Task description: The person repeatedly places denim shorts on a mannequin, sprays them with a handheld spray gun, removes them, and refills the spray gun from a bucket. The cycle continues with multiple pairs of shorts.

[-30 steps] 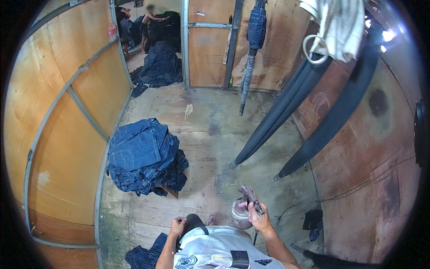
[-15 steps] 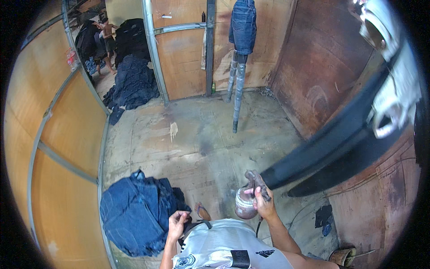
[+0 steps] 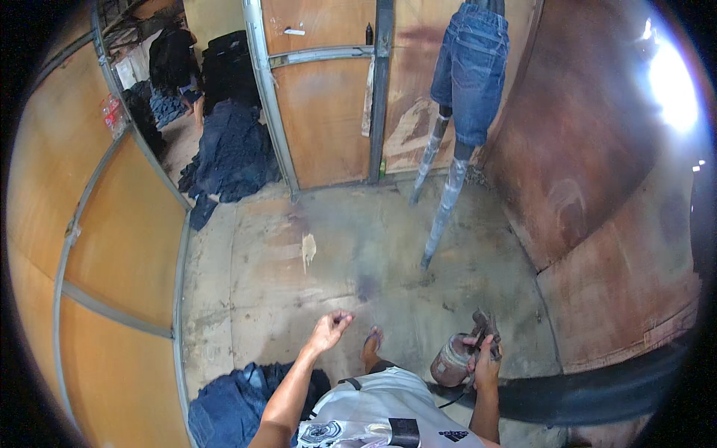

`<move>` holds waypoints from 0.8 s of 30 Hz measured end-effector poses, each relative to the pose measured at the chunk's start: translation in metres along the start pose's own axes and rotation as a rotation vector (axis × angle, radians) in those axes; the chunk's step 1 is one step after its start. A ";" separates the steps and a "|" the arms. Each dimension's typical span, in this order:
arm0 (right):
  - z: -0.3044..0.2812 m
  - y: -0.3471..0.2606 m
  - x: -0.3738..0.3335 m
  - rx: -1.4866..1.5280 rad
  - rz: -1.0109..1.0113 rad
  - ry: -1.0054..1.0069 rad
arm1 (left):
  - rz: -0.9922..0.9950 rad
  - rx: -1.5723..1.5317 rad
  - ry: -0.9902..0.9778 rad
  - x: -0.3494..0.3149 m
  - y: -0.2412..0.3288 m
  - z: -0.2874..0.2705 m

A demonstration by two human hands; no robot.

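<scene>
In my right hand [image 3: 487,360] I grip a spray gun [image 3: 487,328] with a stained cup [image 3: 452,361] below it; a dark hose runs down from it. My left hand [image 3: 331,331] is out in front of my body, over the floor, its fingers curled in and nothing visible in them. Blue denim shorts [image 3: 475,82] hang ahead on a dark leg form, whose lower legs [image 3: 447,209] are wrapped in greyish film. To the left of my body lies a heap of dark blue denim [image 3: 239,403], partly hidden by my left arm.
A long black leg-shaped form [image 3: 597,392] stretches along the lower right. Metal-framed wooden panels [image 3: 123,246] line the left, and a stained brown wall [image 3: 590,149] the right. Beyond the doorway, denim piles [image 3: 235,149] lie near a person [image 3: 196,104]. A plastic bottle [image 3: 113,112] rests on the frame.
My view has turned, and the hanging shorts appear larger and farther right. My left hand has moved forward from beside the denim heap. The spray gun is lower and farther right in view.
</scene>
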State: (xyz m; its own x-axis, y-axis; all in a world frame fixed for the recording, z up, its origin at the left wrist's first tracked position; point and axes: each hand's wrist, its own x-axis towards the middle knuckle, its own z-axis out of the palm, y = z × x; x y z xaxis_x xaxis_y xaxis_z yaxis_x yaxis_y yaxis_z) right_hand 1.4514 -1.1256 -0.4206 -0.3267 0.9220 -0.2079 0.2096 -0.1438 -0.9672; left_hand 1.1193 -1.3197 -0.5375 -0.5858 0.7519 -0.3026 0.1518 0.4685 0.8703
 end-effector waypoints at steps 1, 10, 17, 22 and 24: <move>0.007 0.001 0.016 -0.004 0.003 0.029 | -0.031 0.030 -0.033 0.017 -0.014 0.000; 0.063 -0.023 0.142 -0.050 -0.092 0.368 | -0.115 -0.208 -0.067 0.170 -0.096 -0.022; 0.105 -0.070 0.163 0.102 -0.042 0.613 | -0.050 -0.264 -0.364 0.338 -0.092 -0.046; 0.130 -0.092 0.150 0.152 0.132 0.954 | 0.045 0.106 -0.701 0.446 -0.104 -0.085; 0.139 -0.103 0.138 0.211 -0.026 1.111 | 0.090 0.162 -0.814 0.486 -0.116 -0.101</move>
State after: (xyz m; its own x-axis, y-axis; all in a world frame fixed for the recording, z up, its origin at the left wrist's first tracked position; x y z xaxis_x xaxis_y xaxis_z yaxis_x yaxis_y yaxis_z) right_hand 1.2565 -1.0331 -0.3700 0.6938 0.7188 -0.0441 0.0205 -0.0809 -0.9965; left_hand 0.7371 -1.0559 -0.7467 0.1827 0.8609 -0.4749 0.3198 0.4047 0.8567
